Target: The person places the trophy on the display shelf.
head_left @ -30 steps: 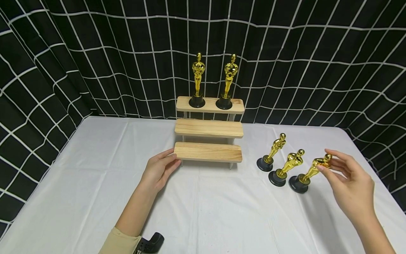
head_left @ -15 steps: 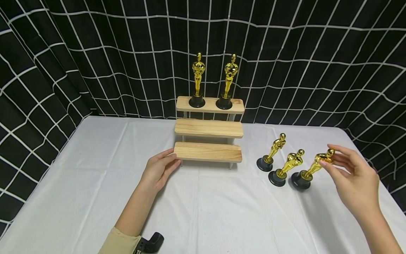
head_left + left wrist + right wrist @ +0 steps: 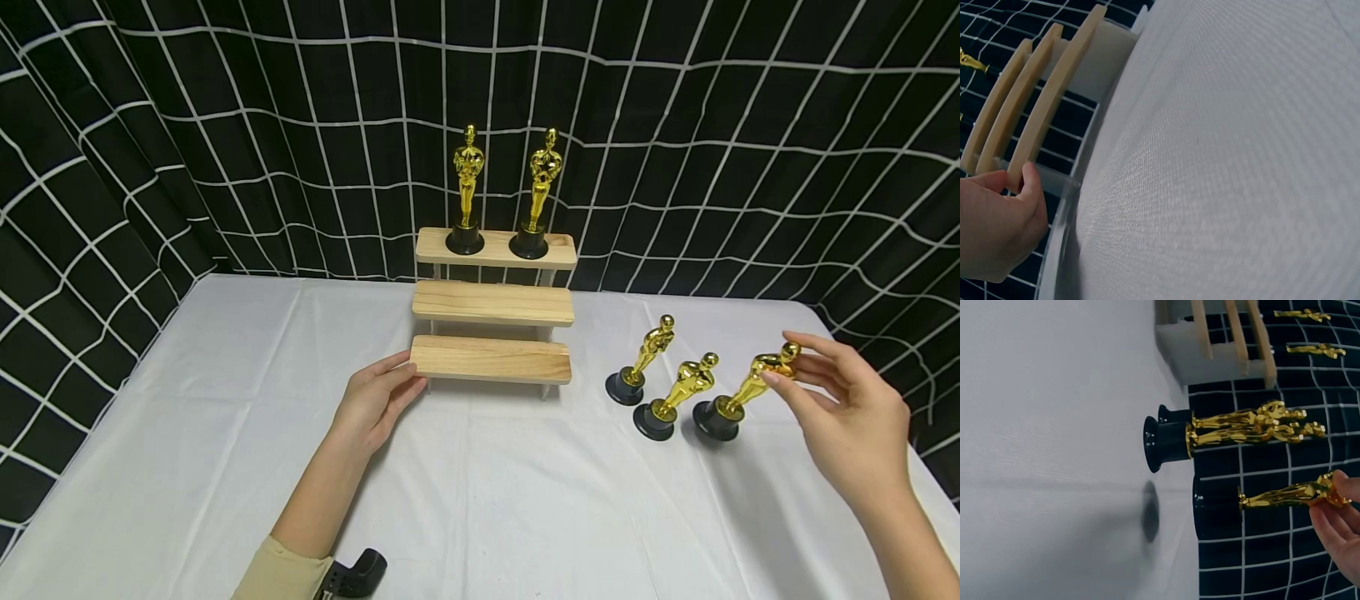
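Observation:
My left hand (image 3: 380, 404) pinches the left end of the bottom board of a three-step wooden display stand (image 3: 491, 358). Thumb and fingers close on that board's end in the left wrist view, where the hand (image 3: 1000, 228) shows at the lower left. With my right hand (image 3: 855, 425) I hold a gold trophy statuette (image 3: 742, 398) by its upper body, thumb on one side and fingers on the other. Its black base (image 3: 1217, 509) hangs clear of the tablecloth, with a shadow apart from it. Two more statuettes, a nearer one (image 3: 686, 386) and a farther one (image 3: 649, 350), stand just left of it.
On the stand's top board are two matching statuettes, one at left (image 3: 467, 187) and one at right (image 3: 542, 187). The middle board (image 3: 491, 302) lies between top and bottom. White cloth (image 3: 525, 500) covers the table; a black curtain with a white grid (image 3: 300, 150) hangs behind.
My right hand has moved right and slightly up with the statuette, and its base has drawn away from the neighbouring statuette. The left hand stays on the stand.

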A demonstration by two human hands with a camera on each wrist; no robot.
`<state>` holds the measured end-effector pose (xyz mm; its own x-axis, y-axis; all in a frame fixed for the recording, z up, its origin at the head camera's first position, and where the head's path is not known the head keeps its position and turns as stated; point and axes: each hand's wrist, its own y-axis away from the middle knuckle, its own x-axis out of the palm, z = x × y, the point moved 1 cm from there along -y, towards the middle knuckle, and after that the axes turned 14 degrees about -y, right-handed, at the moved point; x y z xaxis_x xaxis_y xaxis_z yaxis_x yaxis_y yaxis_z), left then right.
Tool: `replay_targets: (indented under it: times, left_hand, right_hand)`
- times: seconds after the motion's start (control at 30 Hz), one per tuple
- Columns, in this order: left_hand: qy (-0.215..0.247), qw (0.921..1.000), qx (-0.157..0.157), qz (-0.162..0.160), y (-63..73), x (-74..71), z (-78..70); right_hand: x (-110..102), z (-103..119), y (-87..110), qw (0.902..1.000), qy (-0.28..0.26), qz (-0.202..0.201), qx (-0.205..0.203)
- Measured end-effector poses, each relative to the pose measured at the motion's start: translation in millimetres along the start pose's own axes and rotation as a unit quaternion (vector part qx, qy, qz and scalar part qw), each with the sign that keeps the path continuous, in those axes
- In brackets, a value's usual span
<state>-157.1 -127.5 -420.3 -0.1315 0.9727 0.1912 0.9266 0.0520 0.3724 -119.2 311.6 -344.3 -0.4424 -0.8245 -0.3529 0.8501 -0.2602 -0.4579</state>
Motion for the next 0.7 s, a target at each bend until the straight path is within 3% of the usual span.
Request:
replay_targets:
  times: [0.43, 0.7]
  left_hand:
    - [0.001, 1.0000, 0.000, 0.000, 0.0, 0.4, -0.4]
    - [0.001, 1.0000, -0.001, -0.002, -0.6, -0.2, 0.1]
  right_hand:
    - [-3, 9, -10.5, 0.9999, 0.010, -0.003, -0.001]
    - [-3, 17, -17.1, 0.9994, -0.024, 0.005, -0.024]
